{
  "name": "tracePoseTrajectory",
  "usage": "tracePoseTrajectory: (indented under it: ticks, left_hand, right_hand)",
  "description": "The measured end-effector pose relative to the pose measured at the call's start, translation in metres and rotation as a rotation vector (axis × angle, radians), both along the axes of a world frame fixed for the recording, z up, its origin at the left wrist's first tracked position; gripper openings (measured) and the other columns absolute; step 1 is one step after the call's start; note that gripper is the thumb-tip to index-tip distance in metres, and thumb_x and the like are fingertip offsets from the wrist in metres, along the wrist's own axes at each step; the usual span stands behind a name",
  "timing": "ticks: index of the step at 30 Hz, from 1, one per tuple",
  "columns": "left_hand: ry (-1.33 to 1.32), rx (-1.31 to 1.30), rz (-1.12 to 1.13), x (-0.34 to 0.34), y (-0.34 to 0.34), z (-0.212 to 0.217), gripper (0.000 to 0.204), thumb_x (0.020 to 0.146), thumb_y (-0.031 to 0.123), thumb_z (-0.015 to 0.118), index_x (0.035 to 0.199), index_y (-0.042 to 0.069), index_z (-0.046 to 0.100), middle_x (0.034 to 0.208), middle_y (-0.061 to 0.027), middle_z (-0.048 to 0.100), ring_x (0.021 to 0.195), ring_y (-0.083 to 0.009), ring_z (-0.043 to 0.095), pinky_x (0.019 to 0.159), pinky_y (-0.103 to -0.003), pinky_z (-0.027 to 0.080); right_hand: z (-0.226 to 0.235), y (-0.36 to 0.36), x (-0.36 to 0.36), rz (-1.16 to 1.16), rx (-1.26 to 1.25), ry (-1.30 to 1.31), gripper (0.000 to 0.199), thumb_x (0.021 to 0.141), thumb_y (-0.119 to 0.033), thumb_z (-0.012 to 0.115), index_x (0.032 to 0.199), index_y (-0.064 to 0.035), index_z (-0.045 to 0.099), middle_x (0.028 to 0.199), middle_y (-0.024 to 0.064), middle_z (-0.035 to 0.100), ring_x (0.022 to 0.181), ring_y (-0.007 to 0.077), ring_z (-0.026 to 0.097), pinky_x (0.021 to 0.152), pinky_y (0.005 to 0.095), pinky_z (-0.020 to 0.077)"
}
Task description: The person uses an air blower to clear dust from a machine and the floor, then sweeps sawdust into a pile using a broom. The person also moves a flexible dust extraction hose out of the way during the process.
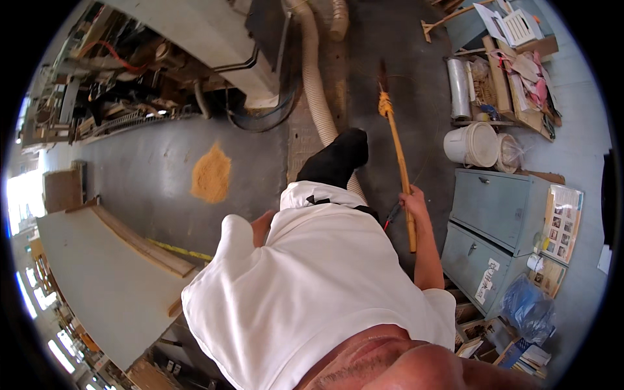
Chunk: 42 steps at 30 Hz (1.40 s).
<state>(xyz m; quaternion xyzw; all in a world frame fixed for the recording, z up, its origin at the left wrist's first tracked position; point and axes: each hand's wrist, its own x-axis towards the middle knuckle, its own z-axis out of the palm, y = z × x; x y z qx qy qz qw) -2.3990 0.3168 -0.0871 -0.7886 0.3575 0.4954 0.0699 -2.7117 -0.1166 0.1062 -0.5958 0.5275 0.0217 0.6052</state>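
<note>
My right hand (414, 200) is wrapped round the wooden handle of a long broom (398, 146). The broom stretches forward from my side; yellow binding circles the handle just behind its narrow dark head, which is over the grey floor. Only a small part of my left hand (262, 227) shows beside my white shirt, by my waist. Its fingers are hidden, so I cannot make out whether it holds anything. A heap of tan sawdust (211, 174) lies on the floor ahead to the left.
A ribbed hose (315, 78) runs along the floor ahead, beside a large machine (214, 39). Grey cabinets (491, 201), white buckets (473, 144) and a loaded shelf stand on the right. At left is a broad pale board (110, 279).
</note>
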Motion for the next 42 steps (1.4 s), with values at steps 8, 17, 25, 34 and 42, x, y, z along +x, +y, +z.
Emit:
tracePoseTrajectory:
  ticks: [8, 17, 25, 34, 42]
  left_hand:
    - [-0.038, -0.076, -0.241, 0.087, -0.204, -0.03, 0.037, 0.084, 0.039, 0.058, 0.104, 0.011, 0.071, 0.113, -0.0163, 0.066, 0.105, -0.0322, 0.063, 0.089, -0.042, 0.049]
    - [0.222, -0.507, 0.852, 0.309, -0.485, 0.079, 0.031, 0.082, 0.029, 0.061, 0.099, 0.005, 0.072, 0.086, -0.0085, 0.072, 0.073, -0.0181, 0.069, 0.064, -0.032, 0.055]
    - [0.276, -0.335, 0.995, 0.351, -0.578, 0.067, 0.021, 0.086, 0.023, 0.058, 0.095, 0.006, 0.068, 0.086, -0.0041, 0.069, 0.072, -0.0136, 0.065, 0.059, -0.03, 0.052]
    - [-0.012, -0.072, 0.13, 0.351, -0.625, 0.009, 0.032, 0.087, 0.031, 0.049, 0.1, 0.01, 0.07, 0.099, -0.0125, 0.07, 0.087, -0.0224, 0.069, 0.073, -0.037, 0.055]
    - [0.095, -0.41, 0.995, 0.441, -0.808, 0.052, 0.031, 0.087, 0.027, 0.058, 0.102, 0.003, 0.069, 0.09, -0.0108, 0.071, 0.075, -0.0199, 0.067, 0.067, -0.033, 0.053]
  right_hand:
    - [0.012, -0.142, 0.135, 0.07, 0.024, -0.01, 0.026, 0.075, -0.006, 0.064, 0.098, 0.0056, 0.06, 0.067, 0.0085, 0.06, 0.056, 0.0148, 0.058, 0.049, 0.0301, 0.0465]
    - [0.037, -0.355, 0.297, 0.139, 0.05, 0.043, 0.013, 0.074, -0.006, 0.063, 0.082, 0.0049, 0.061, 0.065, 0.0101, 0.061, 0.056, 0.017, 0.059, 0.05, 0.0306, 0.0488]
    - [0.057, -0.522, 0.392, 0.179, -0.029, 0.07, 0.013, 0.074, -0.006, 0.066, 0.08, 0.0044, 0.061, 0.065, 0.0105, 0.061, 0.054, 0.0174, 0.059, 0.047, 0.0312, 0.0485]
    - [0.072, -0.735, 0.517, 0.266, 0.004, 0.046, 0.01, 0.078, -0.006, 0.061, 0.075, 0.0036, 0.059, 0.062, 0.0109, 0.06, 0.049, 0.0177, 0.057, 0.045, 0.0306, 0.0453]
    - [0.073, -0.922, 0.654, 0.531, -0.088, 0.186, 0.011, 0.078, -0.003, 0.063, 0.078, 0.0072, 0.06, 0.058, 0.0139, 0.061, 0.046, 0.0207, 0.058, 0.043, 0.0341, 0.0448]
